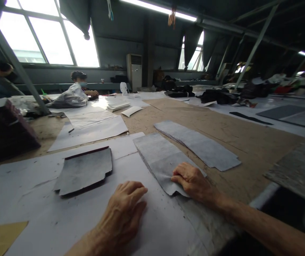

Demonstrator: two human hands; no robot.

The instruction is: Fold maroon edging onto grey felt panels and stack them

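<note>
My right hand (pixel 192 179) pinches the top grey sheet of a long stack (pixel 157 153), near its front end, where the material is rucked up. A second grey stack (pixel 197 142) lies beyond it to the right, apart from it. My left hand (pixel 127 206) rests over the white paper (pixel 83 213), left of the near stack, fingers bent and loosely apart, with nothing visible in them. Farther left sits a shorter grey piece pile (pixel 85 170) with dark edges and a notched corner.
A tall dark stack (pixel 5 128) stands at the left edge. A yellowish sheet (pixel 3 238) lies at the lower left. White sheets (pixel 117 105) and a plastic bag (pixel 71 96) are farther back, near a seated person (pixel 88 92). A grey board (pixel 301 170) is at right.
</note>
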